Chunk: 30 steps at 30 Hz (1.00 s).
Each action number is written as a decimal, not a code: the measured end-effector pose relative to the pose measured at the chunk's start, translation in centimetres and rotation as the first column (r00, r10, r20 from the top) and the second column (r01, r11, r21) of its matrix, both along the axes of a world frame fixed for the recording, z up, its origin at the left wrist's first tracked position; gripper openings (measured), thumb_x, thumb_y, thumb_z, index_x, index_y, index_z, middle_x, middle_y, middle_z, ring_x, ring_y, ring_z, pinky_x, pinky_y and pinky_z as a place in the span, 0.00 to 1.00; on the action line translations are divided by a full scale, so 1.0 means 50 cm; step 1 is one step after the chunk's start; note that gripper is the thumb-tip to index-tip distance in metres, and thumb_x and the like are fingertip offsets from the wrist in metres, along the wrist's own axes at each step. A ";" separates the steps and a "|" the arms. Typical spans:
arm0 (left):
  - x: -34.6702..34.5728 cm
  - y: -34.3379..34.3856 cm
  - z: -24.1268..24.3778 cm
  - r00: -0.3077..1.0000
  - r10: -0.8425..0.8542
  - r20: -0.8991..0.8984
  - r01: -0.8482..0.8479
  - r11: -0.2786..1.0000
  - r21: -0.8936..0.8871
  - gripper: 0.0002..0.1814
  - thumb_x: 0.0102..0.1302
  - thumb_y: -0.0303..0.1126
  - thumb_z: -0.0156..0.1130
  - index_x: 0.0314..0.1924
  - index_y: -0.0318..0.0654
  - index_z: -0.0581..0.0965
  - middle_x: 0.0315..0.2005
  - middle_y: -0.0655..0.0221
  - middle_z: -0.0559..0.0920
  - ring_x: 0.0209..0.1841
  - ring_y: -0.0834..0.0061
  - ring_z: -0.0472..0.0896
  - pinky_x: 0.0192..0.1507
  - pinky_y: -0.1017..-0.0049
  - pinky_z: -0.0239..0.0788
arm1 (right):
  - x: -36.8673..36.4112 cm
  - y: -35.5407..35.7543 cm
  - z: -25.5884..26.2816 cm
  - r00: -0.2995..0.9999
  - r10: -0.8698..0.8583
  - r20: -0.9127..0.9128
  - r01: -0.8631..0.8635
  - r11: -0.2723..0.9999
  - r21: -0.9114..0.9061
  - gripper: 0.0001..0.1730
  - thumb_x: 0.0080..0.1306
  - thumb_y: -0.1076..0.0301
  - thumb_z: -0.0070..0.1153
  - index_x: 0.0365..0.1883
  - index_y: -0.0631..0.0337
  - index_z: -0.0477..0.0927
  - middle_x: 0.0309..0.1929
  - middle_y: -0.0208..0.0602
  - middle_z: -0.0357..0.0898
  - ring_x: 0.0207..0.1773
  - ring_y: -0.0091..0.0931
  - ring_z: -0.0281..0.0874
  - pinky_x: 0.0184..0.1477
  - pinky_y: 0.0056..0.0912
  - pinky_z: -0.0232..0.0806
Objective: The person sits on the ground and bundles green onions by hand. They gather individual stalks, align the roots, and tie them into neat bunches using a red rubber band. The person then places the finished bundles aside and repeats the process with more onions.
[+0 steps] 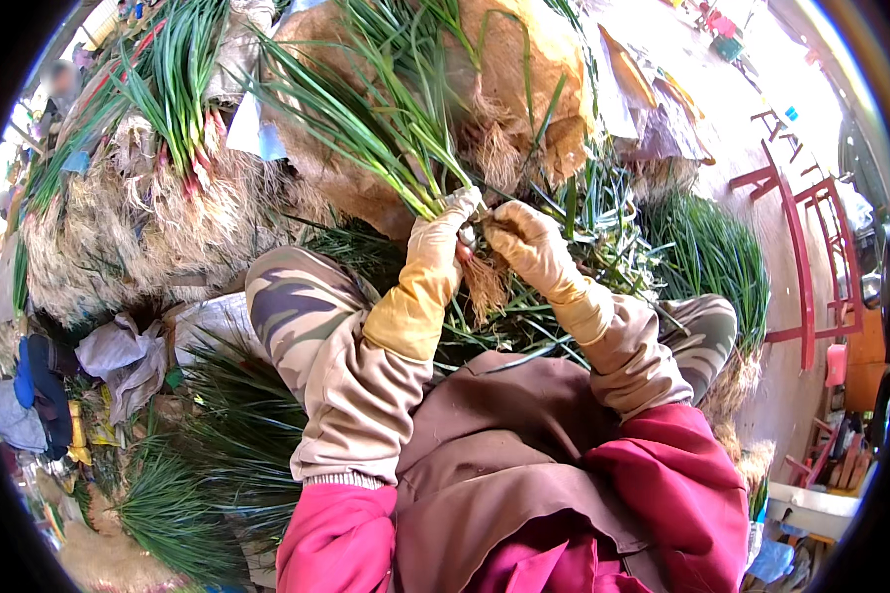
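My left hand (439, 241), in a pale yellow rubber glove, grips several green onions (406, 174) near the base of their stalks. Their long leaves lean away to the upper left. Below the fist hang a reddish bulb and a tuft of brown roots (484, 285). Close beside it, my right hand (530, 241), gloved alike, has its fingers bent together at the stalk bases. Whether the fingertips pinch a leaf or skin is hidden. Just beyond the hands, more onions with tangled roots (498, 152) lie on a brown, soil-stained sheet (319, 141).
Loose leaves and peelings (608, 222) heap up between my knees. Rooted onion bunches (185, 141) are piled at the left, and another bunch (712, 244) stands by my right knee. Farther right are red frames (793, 244) on the floor. A blurred person (61, 81) is at the far left.
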<state>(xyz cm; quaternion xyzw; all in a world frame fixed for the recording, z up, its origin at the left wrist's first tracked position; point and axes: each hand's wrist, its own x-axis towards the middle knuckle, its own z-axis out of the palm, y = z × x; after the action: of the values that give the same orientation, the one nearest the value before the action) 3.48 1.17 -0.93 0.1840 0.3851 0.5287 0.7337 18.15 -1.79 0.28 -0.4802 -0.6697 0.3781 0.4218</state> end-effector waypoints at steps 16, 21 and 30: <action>0.014 -0.036 -0.013 0.976 0.046 -0.214 -0.023 0.994 0.105 0.09 0.61 0.29 0.57 0.23 0.37 0.74 0.10 0.73 0.70 0.07 0.81 0.63 0.10 0.81 0.56 | -0.051 0.081 0.002 0.990 -0.069 -0.122 0.079 0.994 0.078 0.12 0.56 0.68 0.60 0.35 0.65 0.76 0.27 0.36 0.76 0.29 0.24 0.71 0.33 0.25 0.65; 0.002 -0.045 -0.011 0.985 0.023 -0.174 -0.006 0.995 0.098 0.05 0.59 0.29 0.60 0.27 0.39 0.75 0.16 0.74 0.75 0.11 0.85 0.65 0.12 0.84 0.52 | -0.091 0.076 -0.055 0.650 -0.216 -0.728 0.094 0.974 -0.205 0.05 0.58 0.75 0.58 0.33 0.65 0.78 0.28 0.28 0.78 0.29 0.16 0.71 0.31 0.17 0.64; -0.019 -0.058 -0.019 0.995 -0.088 -0.043 0.091 0.993 0.075 0.04 0.58 0.27 0.61 0.28 0.35 0.77 0.14 0.71 0.75 0.09 0.84 0.66 0.11 0.82 0.58 | 0.013 0.077 -0.088 0.694 0.097 0.714 -0.037 0.994 -0.098 0.19 0.49 0.65 0.63 0.42 0.53 0.79 0.34 0.36 0.80 0.34 0.33 0.79 0.40 0.30 0.71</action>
<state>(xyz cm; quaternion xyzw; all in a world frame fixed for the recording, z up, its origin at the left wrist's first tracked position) 2.51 -1.72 -1.88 0.2399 0.3702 0.5059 0.7413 18.80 2.05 -4.14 -0.5804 -0.7833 0.2014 0.0949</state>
